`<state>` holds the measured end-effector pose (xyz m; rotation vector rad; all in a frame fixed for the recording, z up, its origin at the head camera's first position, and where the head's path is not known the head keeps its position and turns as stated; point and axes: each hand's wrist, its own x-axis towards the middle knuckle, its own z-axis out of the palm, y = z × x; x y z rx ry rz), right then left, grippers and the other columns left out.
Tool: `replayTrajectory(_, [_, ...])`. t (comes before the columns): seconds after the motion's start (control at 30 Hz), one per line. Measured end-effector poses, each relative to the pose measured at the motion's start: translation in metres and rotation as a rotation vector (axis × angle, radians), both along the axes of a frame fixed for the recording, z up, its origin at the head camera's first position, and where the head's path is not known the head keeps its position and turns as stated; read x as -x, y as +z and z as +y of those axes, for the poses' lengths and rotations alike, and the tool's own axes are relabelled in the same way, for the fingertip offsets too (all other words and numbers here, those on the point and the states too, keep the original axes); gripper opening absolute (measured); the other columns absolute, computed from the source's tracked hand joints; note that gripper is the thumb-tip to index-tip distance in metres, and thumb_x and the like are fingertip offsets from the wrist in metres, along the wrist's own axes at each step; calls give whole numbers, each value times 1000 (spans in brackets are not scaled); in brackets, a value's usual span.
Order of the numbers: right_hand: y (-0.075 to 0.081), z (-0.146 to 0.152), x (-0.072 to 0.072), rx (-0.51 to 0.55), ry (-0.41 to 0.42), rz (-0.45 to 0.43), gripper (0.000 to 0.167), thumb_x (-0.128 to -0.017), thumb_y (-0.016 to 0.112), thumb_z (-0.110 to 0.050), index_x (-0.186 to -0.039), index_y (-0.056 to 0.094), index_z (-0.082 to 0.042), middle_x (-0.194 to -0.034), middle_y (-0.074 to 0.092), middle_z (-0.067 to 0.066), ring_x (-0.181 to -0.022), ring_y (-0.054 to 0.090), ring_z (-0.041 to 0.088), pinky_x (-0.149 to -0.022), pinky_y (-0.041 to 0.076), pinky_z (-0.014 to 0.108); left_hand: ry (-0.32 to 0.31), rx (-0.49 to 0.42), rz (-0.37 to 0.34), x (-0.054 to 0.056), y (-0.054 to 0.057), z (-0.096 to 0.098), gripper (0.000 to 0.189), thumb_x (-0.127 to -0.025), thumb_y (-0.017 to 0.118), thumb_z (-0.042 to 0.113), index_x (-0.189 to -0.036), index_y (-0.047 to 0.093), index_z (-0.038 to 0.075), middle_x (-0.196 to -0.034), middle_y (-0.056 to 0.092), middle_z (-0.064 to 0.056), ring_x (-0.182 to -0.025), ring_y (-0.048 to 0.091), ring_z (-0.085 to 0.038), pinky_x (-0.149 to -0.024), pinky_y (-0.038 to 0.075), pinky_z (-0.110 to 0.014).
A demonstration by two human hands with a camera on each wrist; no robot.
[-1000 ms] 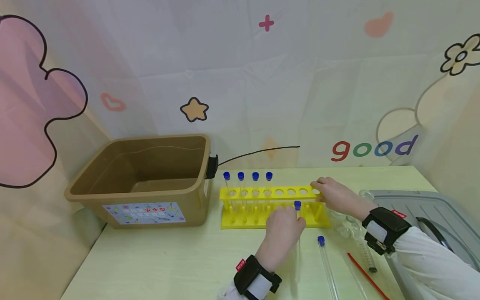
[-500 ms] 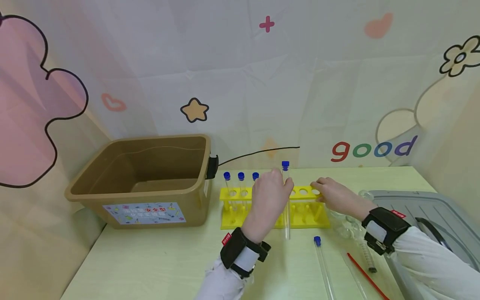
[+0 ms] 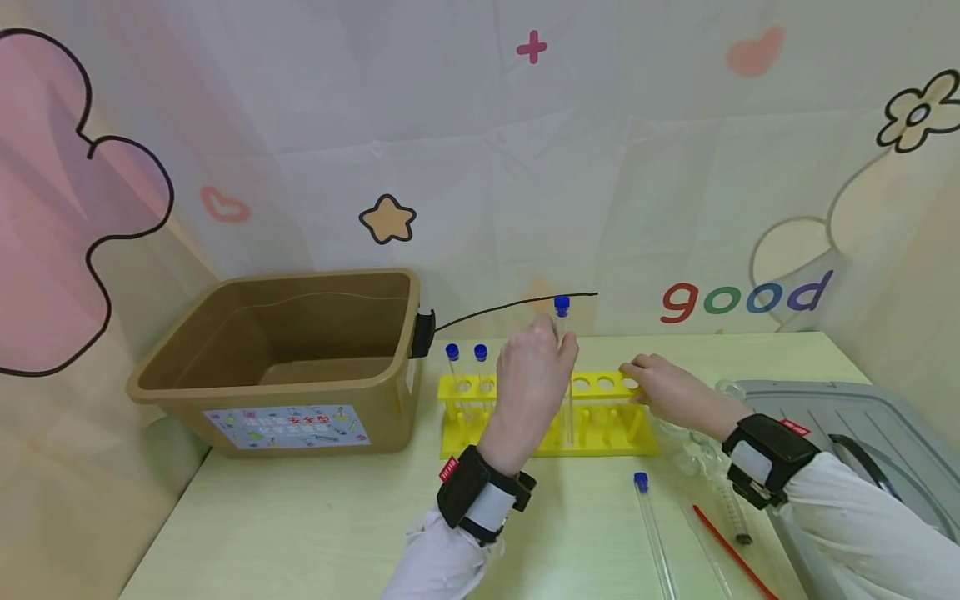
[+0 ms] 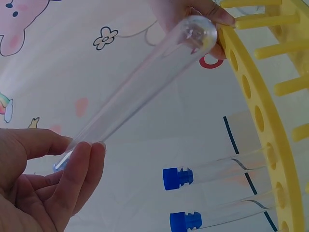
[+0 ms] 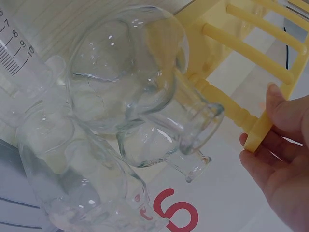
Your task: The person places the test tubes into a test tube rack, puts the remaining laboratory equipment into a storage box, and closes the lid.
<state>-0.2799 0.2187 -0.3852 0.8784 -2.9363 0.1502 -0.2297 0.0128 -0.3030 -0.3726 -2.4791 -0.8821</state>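
Observation:
My left hand (image 3: 528, 383) pinches a clear test tube (image 3: 567, 412) with a blue stopper near its top. In the head view the tube stands nearly upright at the middle of the yellow test tube rack (image 3: 495, 451). From the left wrist, the tube's rounded bottom (image 4: 200, 36) appears outside the holes of the rack's top bar (image 4: 258, 116). My right hand (image 3: 678, 396) grips the right end of that bar, fingers and thumb around its edge (image 5: 260, 131). Two stoppered tubes (image 4: 178, 178) show in the rack's left part; my left hand hides the holes beside them.
A brown bin (image 3: 277, 397) stands left of the rack. On the right lie glass flasks (image 5: 125, 72), a syringe (image 5: 21, 58), a red rod (image 3: 731, 548) and a grey lid (image 3: 810, 400). Another stoppered test tube (image 3: 654, 533) lies in front.
My left hand has lifted the test tube from in front of the rack, upward and to the left, rising slightly more in the last half second. My right hand has stayed on the rack.

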Motion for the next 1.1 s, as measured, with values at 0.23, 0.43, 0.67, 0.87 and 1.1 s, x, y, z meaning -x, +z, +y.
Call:
replayTrajectory(0.23, [0,1,-1,2,-1,22,42,-69,74,4,-108,59,6,-94,55,17,-86,52,31,-76,46,39,30,1,116,4,-4,1,19,-85,63,18,-75,57,3,-51,37,3,-38,37,-8,-35,28,-15])
replayTrajectory(0.43, [-1,2,-1,6,7,26,42,-69,74,4,-108,59,6,-94,55,16,-85,52,30,-76,47,38,24,-5,218,8,-15,1,18,-86,62,18,-80,60,2,-55,42,3,-41,39,-7,-37,29,-13])
replayTrajectory(0.67, [-3,2,0,13,3,20,41,-69,74,4,-108,59,5,-95,55,16,-85,52,30,-75,47,39,38,12,333,15,-28,1,16,-86,63,17,-82,61,1,-57,47,1,-43,43,-8,-39,30,-11])
replayTrajectory(0.87, [-2,2,-1,14,-7,9,41,-69,73,4,-108,59,5,-95,54,16,-86,52,31,-76,47,39,35,8,362,18,-34,2,15,-85,64,14,-85,61,0,-61,53,-2,-47,49,-10,-42,33,-10])
replayTrajectory(1.1, [-2,2,-1,11,-6,18,41,-70,73,3,-108,59,5,-95,55,16,-86,52,30,-76,46,39,22,-2,363,18,-42,3,15,-85,64,14,-85,60,-1,-63,56,-4,-48,52,-12,-43,36,-11])
